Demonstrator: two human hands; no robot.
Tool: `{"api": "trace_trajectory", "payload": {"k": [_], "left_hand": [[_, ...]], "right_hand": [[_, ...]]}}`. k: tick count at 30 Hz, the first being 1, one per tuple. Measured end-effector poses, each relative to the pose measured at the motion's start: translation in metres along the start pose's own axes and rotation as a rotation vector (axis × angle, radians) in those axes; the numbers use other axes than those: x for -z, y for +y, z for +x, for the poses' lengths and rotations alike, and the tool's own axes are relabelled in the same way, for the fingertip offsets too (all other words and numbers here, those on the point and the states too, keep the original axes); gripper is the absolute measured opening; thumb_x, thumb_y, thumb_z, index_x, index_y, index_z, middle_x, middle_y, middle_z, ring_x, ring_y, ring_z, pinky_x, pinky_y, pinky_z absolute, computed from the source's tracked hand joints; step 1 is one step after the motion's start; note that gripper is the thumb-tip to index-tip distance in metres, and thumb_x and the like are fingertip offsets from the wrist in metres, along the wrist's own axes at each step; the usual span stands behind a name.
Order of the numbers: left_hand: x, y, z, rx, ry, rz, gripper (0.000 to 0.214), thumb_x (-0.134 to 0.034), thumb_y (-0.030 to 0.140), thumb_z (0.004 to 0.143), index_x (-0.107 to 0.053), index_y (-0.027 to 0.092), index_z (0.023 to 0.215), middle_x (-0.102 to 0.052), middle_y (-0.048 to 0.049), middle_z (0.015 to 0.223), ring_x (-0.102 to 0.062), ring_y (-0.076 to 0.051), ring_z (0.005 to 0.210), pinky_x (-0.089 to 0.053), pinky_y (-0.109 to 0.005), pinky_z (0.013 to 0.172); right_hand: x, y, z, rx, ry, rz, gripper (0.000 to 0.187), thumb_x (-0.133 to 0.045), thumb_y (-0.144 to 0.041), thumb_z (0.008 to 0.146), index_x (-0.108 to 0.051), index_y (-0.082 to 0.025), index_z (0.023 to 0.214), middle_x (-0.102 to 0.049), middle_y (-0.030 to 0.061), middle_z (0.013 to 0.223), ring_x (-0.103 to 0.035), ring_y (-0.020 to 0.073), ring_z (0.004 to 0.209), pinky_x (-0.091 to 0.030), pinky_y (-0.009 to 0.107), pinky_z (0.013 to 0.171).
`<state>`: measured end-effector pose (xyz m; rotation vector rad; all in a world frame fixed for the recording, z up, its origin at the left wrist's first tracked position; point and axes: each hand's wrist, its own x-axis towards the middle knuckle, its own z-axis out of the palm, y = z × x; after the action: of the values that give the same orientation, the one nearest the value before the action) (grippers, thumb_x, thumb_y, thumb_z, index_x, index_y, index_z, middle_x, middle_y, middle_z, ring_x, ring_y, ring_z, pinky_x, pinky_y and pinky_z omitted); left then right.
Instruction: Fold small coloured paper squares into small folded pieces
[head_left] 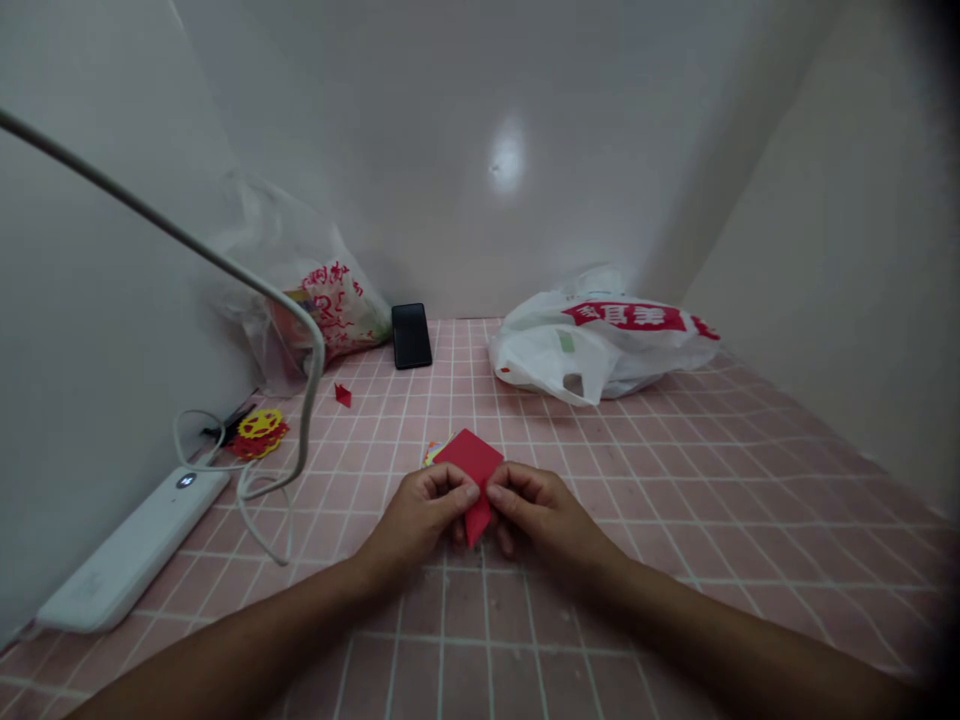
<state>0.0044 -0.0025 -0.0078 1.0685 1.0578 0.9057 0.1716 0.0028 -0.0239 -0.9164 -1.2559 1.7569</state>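
A folded red paper (471, 462) is held just above the pink tiled tabletop (675, 480), near its middle. My left hand (421, 508) pinches the paper's left side with curled fingers. My right hand (534, 505) pinches its right side the same way, the fingertips of both hands almost meeting on a fold. A small yellow and coloured paper scrap (431, 453) lies on the tiles just behind the red paper, partly hidden by it.
A white power bank (131, 552) with a looped cable (259, 480) lies at the left. Red and yellow paper cutouts (259, 432) and a red scrap (343, 395) lie near it. At the back stand a clear bag (300, 285), a black phone (411, 335) and a white plastic bag (600, 340).
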Motion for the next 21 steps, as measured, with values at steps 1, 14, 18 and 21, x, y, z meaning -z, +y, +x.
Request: {"api": "trace_trajectory", "payload": {"k": [1, 14, 18, 21], "left_hand": [[0.0002, 0.0, 0.0, 0.0, -0.005, -0.004, 0.03, -0.072, 0.042, 0.075, -0.057, 0.016, 0.069, -0.058, 0.0033, 0.051, -0.047, -0.008, 0.043, -0.034, -0.02, 0.047], [-0.0033, 0.0006, -0.0014, 0.026, 0.011, 0.059, 0.027, -0.069, 0.039, 0.073, -0.055, 0.017, 0.07, -0.053, 0.0052, 0.053, -0.042, -0.006, 0.042, -0.028, -0.019, 0.043], [-0.0039, -0.0002, -0.0023, 0.014, -0.02, 0.069, 0.025, -0.069, 0.037, 0.072, -0.054, 0.017, 0.068, -0.053, 0.004, 0.058, -0.044, -0.007, 0.049, -0.032, -0.02, 0.049], [-0.0029, 0.0002, -0.002, 0.038, -0.043, 0.119, 0.025, -0.07, 0.036, 0.07, -0.054, 0.017, 0.067, -0.051, 0.0043, 0.058, -0.042, -0.007, 0.049, -0.031, -0.021, 0.049]], "right_hand": [[0.0002, 0.0001, 0.0002, 0.001, -0.001, -0.006, 0.028, -0.064, -0.043, 0.082, -0.053, -0.019, 0.073, -0.055, -0.0051, 0.047, -0.046, 0.0077, 0.038, -0.029, 0.02, 0.041], [-0.0018, -0.0042, -0.0022, 0.021, -0.005, -0.094, 0.03, -0.062, -0.043, 0.084, -0.05, -0.019, 0.07, -0.053, -0.0053, 0.049, -0.043, 0.0075, 0.04, -0.029, 0.021, 0.042], [-0.0008, -0.0056, -0.0018, 0.027, -0.01, -0.065, 0.032, -0.062, -0.049, 0.084, -0.052, -0.019, 0.075, -0.054, -0.005, 0.051, -0.046, 0.0087, 0.041, -0.031, 0.022, 0.042], [-0.0001, -0.0065, -0.0018, 0.008, -0.002, -0.113, 0.032, -0.066, -0.047, 0.081, -0.052, -0.02, 0.071, -0.052, -0.0053, 0.05, -0.046, 0.009, 0.041, -0.03, 0.022, 0.041]]}}
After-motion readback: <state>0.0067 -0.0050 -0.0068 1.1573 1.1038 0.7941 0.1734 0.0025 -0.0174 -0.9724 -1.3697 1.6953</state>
